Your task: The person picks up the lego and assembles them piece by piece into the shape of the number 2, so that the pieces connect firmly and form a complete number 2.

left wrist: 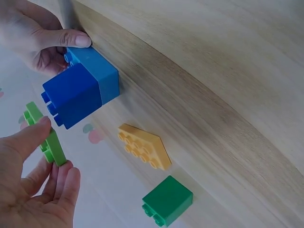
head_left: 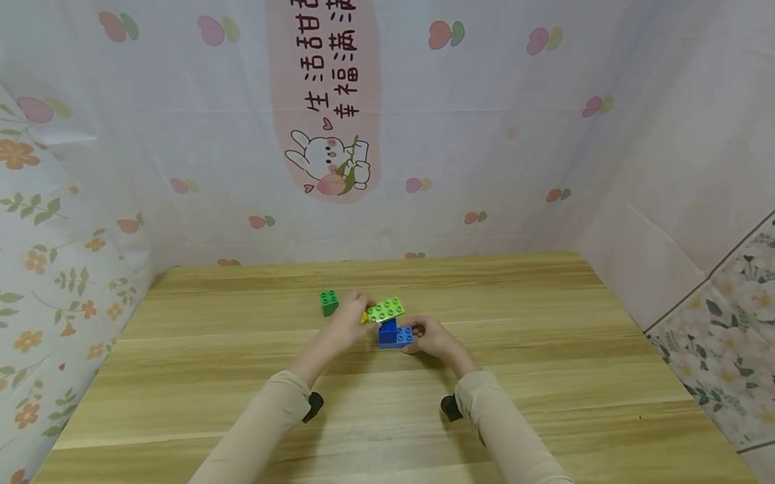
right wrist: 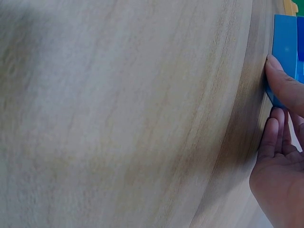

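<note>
Between thumb and fingers my left hand (head_left: 350, 320) pinches a thin lime-green building brick (head_left: 386, 310), studs facing up in the head view. Just under it is a dark blue brick (left wrist: 73, 95), which sits on one end of a longer light blue brick (left wrist: 100, 72). My right hand (head_left: 434, 338) grips the light blue brick at its other end, thumb along its side in the right wrist view. In the left wrist view the lime-green brick is held apart from the dark blue brick's studs.
A yellow brick (left wrist: 143, 145) with a slanted end lies on the wooden table (head_left: 536, 380) beside the blue pair, partly hidden by my left hand in the head view. Left of it stands a green brick (head_left: 329, 302). A printed cloth (head_left: 487, 136) hangs behind the table.
</note>
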`<move>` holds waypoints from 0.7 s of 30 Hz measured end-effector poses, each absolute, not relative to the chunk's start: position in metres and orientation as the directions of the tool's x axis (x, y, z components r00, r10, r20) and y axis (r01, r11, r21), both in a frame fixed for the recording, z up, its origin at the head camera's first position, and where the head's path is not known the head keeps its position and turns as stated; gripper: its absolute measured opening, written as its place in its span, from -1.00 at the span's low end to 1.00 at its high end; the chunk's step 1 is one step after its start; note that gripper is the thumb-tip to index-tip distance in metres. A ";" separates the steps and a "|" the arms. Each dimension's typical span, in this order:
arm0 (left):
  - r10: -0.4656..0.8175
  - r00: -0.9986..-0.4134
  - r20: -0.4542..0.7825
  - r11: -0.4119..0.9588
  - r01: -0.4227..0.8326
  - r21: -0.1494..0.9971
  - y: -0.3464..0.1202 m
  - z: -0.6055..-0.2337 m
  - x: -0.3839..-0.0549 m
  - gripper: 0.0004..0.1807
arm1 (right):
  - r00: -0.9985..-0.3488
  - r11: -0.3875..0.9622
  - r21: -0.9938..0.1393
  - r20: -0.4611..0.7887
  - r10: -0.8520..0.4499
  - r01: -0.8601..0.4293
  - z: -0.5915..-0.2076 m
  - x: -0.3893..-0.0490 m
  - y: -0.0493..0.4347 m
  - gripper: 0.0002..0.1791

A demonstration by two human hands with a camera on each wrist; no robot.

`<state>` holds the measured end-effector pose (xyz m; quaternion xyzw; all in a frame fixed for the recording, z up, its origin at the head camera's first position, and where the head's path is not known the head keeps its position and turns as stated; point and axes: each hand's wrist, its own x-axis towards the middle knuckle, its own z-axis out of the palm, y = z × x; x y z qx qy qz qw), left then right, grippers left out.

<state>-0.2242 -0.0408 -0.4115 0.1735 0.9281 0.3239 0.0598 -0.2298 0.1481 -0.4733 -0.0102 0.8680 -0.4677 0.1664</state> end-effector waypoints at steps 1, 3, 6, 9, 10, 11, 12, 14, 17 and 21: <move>0.370 -0.929 -0.001 0.731 0.291 0.618 -0.040 -0.411 -0.224 -0.61 | -0.944 0.560 -0.816 -0.281 -0.174 0.140 -0.473 -0.230 0.148 -0.53; 0.391 -0.921 -0.011 0.734 0.304 0.607 -0.039 -0.411 -0.223 -0.61 | -0.943 0.553 -0.821 -0.283 -0.176 0.144 -0.473 -0.229 0.148 -0.52; 0.427 -0.904 -0.020 0.733 0.334 0.593 -0.037 -0.410 -0.223 -0.61 | -0.943 0.551 -0.822 -0.283 -0.176 0.143 -0.473 -0.229 0.148 -0.52; 0.455 -0.890 -0.017 0.727 0.361 0.584 -0.035 -0.410 -0.223 -0.62 | -0.945 0.551 -0.823 -0.276 -0.176 0.137 -0.472 -0.230 0.148 -0.53; 0.463 -0.886 -0.014 0.724 0.369 0.583 -0.035 -0.410 -0.224 -0.63 | -0.946 0.552 -0.823 -0.273 -0.176 0.135 -0.473 -0.230 0.148 -0.54; 0.466 -0.884 -0.012 0.720 0.372 0.585 -0.035 -0.410 -0.224 -0.63 | -0.946 0.549 -0.825 -0.272 -0.177 0.134 -0.473 -0.230 0.148 -0.54; 0.469 -0.883 -0.009 0.720 0.377 0.583 -0.034 -0.410 -0.224 -0.63 | -0.946 0.546 -0.827 -0.272 -0.177 0.136 -0.473 -0.230 0.148 -0.55; 0.475 -0.880 0.000 0.717 0.387 0.580 -0.034 -0.411 -0.224 -0.64 | -0.945 0.542 -0.829 -0.274 -0.177 0.139 -0.474 -0.231 0.148 -0.55; 0.483 -0.876 0.013 0.713 0.402 0.574 -0.034 -0.412 -0.225 -0.65 | -0.944 0.539 -0.829 -0.281 -0.173 0.148 -0.475 -0.231 0.148 -0.53; 0.491 -0.871 0.011 0.712 0.409 0.571 -0.033 -0.413 -0.225 -0.65 | -0.944 0.538 -0.827 -0.290 -0.158 0.164 -0.475 -0.232 0.147 -0.52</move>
